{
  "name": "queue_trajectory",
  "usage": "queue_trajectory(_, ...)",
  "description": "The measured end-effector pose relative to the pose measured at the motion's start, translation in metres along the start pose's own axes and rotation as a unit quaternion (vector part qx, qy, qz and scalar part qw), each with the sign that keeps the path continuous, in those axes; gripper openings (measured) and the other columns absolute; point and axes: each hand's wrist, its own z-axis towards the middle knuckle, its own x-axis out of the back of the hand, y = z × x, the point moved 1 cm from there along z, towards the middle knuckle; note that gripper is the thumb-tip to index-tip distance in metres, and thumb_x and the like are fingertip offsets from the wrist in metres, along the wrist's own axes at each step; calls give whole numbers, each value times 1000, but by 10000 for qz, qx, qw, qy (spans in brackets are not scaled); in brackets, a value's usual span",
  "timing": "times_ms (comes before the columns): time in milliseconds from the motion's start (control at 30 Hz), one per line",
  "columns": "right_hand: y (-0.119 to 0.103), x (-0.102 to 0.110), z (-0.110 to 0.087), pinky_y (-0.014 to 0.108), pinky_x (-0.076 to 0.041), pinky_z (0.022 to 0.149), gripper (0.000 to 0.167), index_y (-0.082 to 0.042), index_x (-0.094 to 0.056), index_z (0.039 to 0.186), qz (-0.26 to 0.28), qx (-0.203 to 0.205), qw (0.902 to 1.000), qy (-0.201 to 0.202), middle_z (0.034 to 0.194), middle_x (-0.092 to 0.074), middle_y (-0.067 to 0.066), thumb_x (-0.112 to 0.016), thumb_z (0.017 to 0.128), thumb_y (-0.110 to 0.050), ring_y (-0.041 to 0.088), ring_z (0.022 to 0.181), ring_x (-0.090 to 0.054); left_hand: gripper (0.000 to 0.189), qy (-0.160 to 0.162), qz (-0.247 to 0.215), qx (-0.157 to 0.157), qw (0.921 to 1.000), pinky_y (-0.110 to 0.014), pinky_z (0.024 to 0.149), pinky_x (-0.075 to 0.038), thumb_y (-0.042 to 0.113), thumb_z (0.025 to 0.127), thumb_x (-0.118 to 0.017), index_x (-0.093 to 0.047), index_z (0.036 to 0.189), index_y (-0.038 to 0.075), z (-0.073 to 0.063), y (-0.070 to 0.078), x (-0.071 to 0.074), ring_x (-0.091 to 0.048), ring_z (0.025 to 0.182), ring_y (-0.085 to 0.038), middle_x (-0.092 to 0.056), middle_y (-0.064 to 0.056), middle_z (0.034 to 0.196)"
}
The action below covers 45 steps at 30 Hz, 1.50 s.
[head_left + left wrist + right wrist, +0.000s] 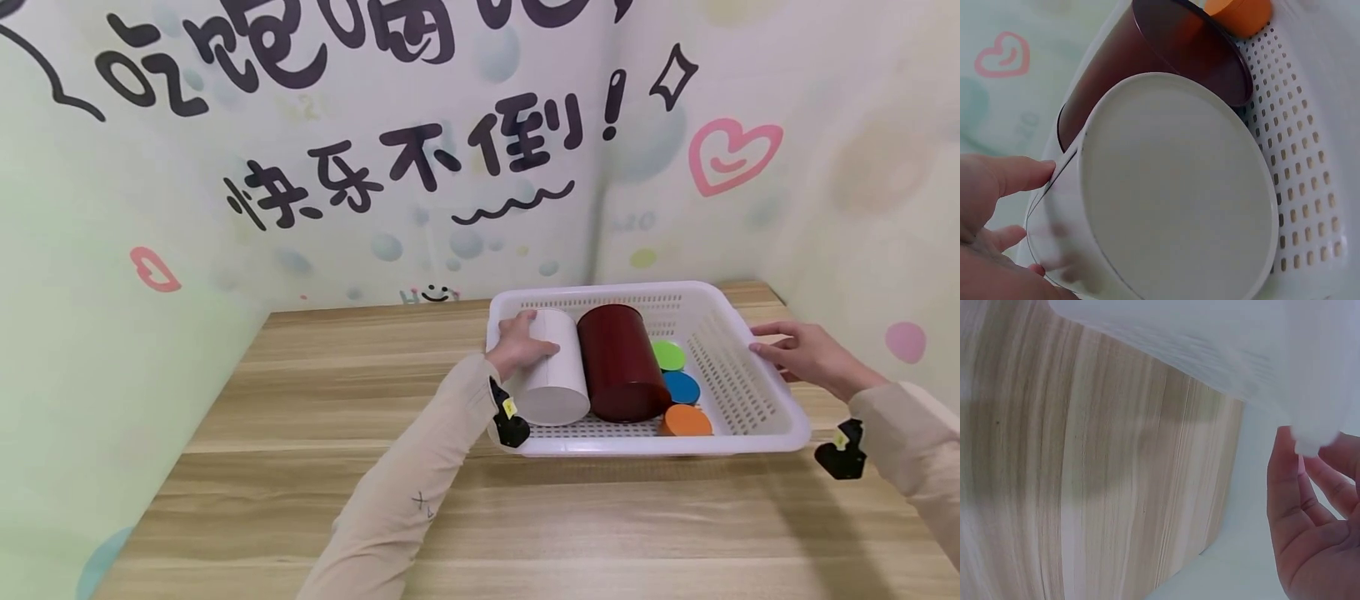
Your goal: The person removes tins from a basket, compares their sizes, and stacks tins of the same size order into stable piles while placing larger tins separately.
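Note:
A white plastic basket (652,446) holds a white cylindrical can (558,354) and a dark red can (622,358), lying side by side. My left hand (517,346) grips the white can across its far part, thumb on top, fingers round its left side; the can's flat end faces the left wrist camera. With fingers and thumb, my right hand (810,354) pinches the basket's right rim, seen from below in the right wrist view. Right of the red can lie a green round piece (667,356), a blue one (681,387) and an orange one (686,421).
The basket is at the right back of a wooden table (337,433), near the table's back edge. Walls covered with printed sheeting (420,250) rise behind the table and at both sides.

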Motion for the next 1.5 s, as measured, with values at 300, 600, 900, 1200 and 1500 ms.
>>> queue_trajectory(300, 3, -1, 0, 42, -51, 67, 63, 13, -26, 129, 12, -5, 10000, 24, 99, -57, 27, -51, 90, -30, 24, 77, -61, 85, -225, -268, 260, 9991, -38, 87, -40, 22, 73, -71, -20, 138, 6, 3, -6, -2, -45, 103, -27, -38, -18, 120)
queue_trajectory(600, 1, 0, 0, 42, -50, 68, 64, 13, -25, 130, 11, -49, 10000, 25, 102, -55, 27, -50, 90, -31, 23, 78, -60, 77, -188, -310, 440, 9984, -37, 86, -41, 29, 79, -64, -21, 137, 4, 8, -8, -4, -45, 105, -26, -39, -18, 121)
queue_trajectory(900, 0, 0, -2, 42, -51, 68, 64, 12, -25, 130, 35, -57, 10000, 44, 102, -55, 27, -50, 90, -31, 24, 77, -60, 100, -608, -845, 856, 9909, -37, 94, -34, 34, 76, -66, 5, 141, 8, 10, -10, -9, -38, 116, -27, -31, -19, 132)
queue_trajectory(1200, 2, -2, -1, 41, -51, 67, 65, 11, -25, 131, 73, -56, 10000, 26, 104, -53, 29, -51, 90, -32, 24, 77, -60, 114, -944, -1310, 1234, 9791, -39, 79, -43, 36, 70, -72, 16, 140, 18, 7, -13, -14, -45, 103, -29, -34, -17, 122)
queue_trajectory(1500, 0, -2, -3, 42, -51, 66, 63, 12, -26, 130, 36, 27, 10000, 39, 100, -55, 28, -50, 90, -30, 25, 77, -61, 103, -595, -1434, 914, 9836, -38, 84, -40, 31, 67, -75, -6, 140, 11, 6, -10, -13, -45, 104, -27, -39, -14, 119)
